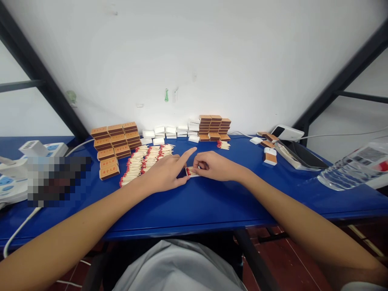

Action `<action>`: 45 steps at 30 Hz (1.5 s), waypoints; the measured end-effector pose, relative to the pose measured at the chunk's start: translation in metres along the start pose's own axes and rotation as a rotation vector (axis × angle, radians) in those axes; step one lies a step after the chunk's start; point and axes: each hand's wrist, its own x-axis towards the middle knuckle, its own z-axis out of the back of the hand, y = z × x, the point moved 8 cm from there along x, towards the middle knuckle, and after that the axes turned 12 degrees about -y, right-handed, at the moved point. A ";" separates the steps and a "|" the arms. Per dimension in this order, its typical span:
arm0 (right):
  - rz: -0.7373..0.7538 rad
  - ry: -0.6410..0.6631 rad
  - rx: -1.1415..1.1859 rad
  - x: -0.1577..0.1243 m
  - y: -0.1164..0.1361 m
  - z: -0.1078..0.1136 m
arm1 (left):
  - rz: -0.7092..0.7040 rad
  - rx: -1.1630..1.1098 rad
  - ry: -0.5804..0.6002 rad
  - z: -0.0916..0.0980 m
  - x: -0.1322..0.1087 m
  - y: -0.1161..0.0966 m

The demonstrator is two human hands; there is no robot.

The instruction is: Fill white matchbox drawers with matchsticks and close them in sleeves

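Both hands meet at the middle of the blue table (212,202) over a small open matchbox tray (190,171) with red-tipped matches in it. My left hand (166,171) holds the tray's left side with thumb and lower fingers, its index finger stretched out. My right hand (214,165) is curled, its fingertips pinched on the matches at the tray's right end. A spread of loose red-tipped matches (145,161) lies just left of my left hand.
Stacks of brown matchboxes stand at the back left (117,141) and back centre (214,127), white inner trays (169,133) between them. A power strip (39,149) lies left; a phone (287,132), loose boxes (269,155) and a plastic water bottle (348,169) lie right.
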 end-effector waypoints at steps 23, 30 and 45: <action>0.050 -0.008 0.078 0.001 0.011 0.008 | 0.007 -0.006 0.010 0.000 0.000 -0.001; -0.154 -0.321 -0.326 -0.001 -0.072 0.084 | 0.029 -0.008 0.035 -0.001 -0.001 0.001; -0.287 -0.165 -0.346 -0.014 -0.144 0.087 | 0.042 0.002 0.055 0.000 0.000 -0.001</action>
